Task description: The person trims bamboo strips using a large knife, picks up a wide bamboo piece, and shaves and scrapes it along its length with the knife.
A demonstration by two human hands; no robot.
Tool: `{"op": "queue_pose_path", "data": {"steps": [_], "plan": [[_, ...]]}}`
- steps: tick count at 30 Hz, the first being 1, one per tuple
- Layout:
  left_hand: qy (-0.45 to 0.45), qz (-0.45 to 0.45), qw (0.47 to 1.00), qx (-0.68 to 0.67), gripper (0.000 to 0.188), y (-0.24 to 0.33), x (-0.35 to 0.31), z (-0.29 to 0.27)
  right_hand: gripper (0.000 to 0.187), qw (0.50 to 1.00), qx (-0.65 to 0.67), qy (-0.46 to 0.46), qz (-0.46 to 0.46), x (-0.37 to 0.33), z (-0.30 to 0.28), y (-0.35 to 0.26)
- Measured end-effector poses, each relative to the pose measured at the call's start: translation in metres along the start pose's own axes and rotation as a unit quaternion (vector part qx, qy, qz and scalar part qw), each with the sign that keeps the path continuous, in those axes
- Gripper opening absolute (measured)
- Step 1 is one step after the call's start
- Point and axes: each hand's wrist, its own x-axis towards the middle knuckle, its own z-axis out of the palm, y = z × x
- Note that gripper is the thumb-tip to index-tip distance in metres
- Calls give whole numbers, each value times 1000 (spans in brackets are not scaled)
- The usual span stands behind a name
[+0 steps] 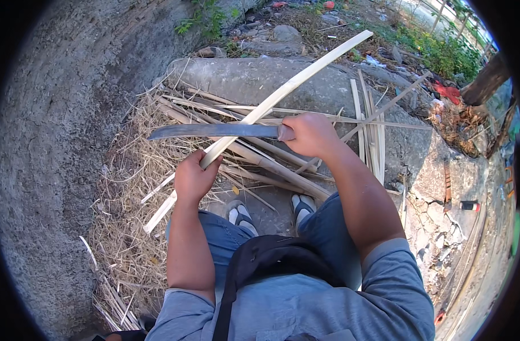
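My left hand [195,177] is closed round the lower part of a long pale bamboo strip [282,91], which slants from near my left knee up to the far right. In my right hand [310,134] is the handle of a machete [214,130], my fingers wrapped round it. Its dark blade points left and lies across the strip, a little beyond my left hand. Whether the edge bites into the strip I cannot tell. Beneath both lies a heap of split bamboo pieces [271,165].
Curly shavings [135,227] cover the ground at left, beside a rough grey wall [49,142]. Several thin strips [369,128] lean on the stone slab [231,74] at right. Farther right are an orange-and-black tool [447,184] and a dark cylinder with a red end [470,206]. My sandalled feet [241,216] are close below.
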Motion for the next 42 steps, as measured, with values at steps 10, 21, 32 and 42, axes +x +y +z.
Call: {"op": "queue_pose_path", "data": {"steps": [10, 21, 32, 42], "plan": [[34, 5, 999, -19, 36, -6, 1, -4, 31, 980, 131, 57, 138, 1, -4, 39], [17, 0, 1000, -3, 38, -4, -1, 0, 25, 998, 54, -26, 10, 3, 6, 7], [4, -28, 999, -33, 37, -4, 1, -8, 27, 994, 55, 45, 80, -1, -11, 10], [11, -17, 1000, -8, 37, -7, 1, -4, 30, 994, 56, 34, 82, 5, 1, 24]]}}
